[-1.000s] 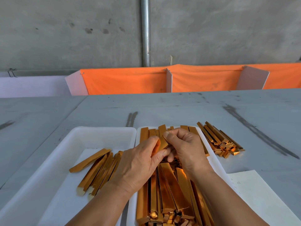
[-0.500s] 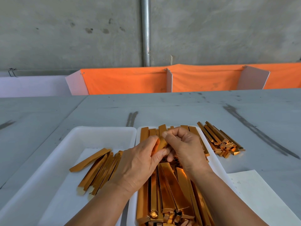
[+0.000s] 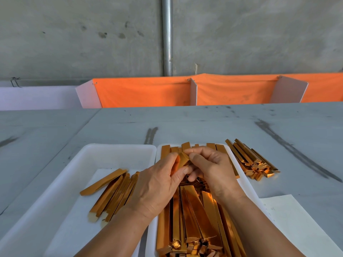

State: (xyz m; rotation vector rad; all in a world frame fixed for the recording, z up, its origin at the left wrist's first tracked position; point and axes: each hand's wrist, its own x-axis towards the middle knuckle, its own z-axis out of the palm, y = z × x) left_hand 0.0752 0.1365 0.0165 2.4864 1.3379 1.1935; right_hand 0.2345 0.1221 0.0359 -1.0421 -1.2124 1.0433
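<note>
Above the far end of the right white tray point(image 3: 246, 184), the left hand point(image 3: 157, 184) and the right hand point(image 3: 213, 169) both pinch, with curled thumb and fingers, the tip of one narrow gold foil-card sleeve point(image 3: 182, 160), held just over the sleeves stacked in that tray. The step looks like closing its end flap. It should go best if the left hand braces the tube square while the right fingertips tuck the flap along its crease, pressing lightly, since such shiny card probably kinks easily.
</note>
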